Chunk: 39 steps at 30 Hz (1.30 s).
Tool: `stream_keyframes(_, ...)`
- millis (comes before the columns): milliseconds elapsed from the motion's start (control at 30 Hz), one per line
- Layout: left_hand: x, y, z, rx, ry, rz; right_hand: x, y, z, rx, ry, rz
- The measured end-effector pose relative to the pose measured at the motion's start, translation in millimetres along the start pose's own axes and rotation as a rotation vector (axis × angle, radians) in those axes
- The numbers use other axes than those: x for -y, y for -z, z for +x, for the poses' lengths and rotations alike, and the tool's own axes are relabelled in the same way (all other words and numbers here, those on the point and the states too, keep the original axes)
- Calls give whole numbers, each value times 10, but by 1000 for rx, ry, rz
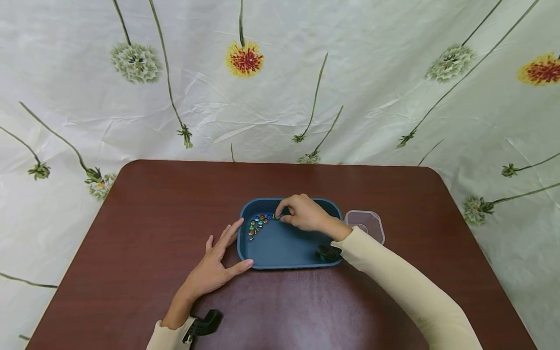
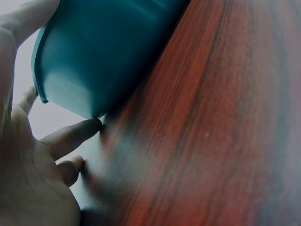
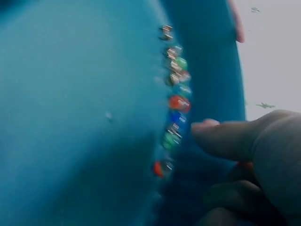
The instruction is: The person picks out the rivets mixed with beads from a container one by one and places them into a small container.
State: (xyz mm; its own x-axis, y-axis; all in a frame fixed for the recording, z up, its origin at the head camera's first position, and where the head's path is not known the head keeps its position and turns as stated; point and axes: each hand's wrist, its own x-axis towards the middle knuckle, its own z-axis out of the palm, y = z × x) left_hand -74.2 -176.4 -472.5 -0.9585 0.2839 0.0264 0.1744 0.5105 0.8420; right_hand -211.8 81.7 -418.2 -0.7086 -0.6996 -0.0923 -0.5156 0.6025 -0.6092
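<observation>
A blue tray point(image 1: 288, 250) sits on the table, with several small glossy marbles point(image 1: 258, 221) in a curved line inside its left and far sides. My left hand point(image 1: 214, 270) is at the tray's left end, fingers spread; in the left wrist view its fingers point(image 2: 75, 136) lie around the tray's outer wall point(image 2: 103, 52). My right hand point(image 1: 304, 214) reaches into the tray, thumb and index finger bent near the end of the marble line. In the right wrist view a fingertip point(image 3: 204, 126) points at the marbles point(image 3: 178, 103); whether it pinches one is unclear.
A clear plastic container point(image 1: 365, 223) stands right of the tray, partly behind the right forearm. The reddish-brown table point(image 1: 175, 194) has rounded far corners, and a white flower-printed cloth point(image 1: 280, 97) hangs behind it.
</observation>
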Motion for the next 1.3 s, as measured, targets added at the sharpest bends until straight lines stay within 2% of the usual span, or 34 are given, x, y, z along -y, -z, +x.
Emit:
stream_keyframes(167, 8, 5, -2, -2, -5, -1, 56, -80, 78, -2, -50, -77)
stream_keyframes(500, 4, 3, -14, 2, -4, -15, 83, -155, 141, 17, -98, -132)
stream_keyframes(733, 19, -1, -9, -1, -11, -16, 72, -198, 165, 24, -109, -161)
stream_keyframes(1000, 22, 7, -12, 1, -12, -12, 77, -219, 160, 22, -99, -241)
stream_keyframes(1300, 19, 9, -4, -2, -8, -3, 61, -251, 150, -4, -89, -256)
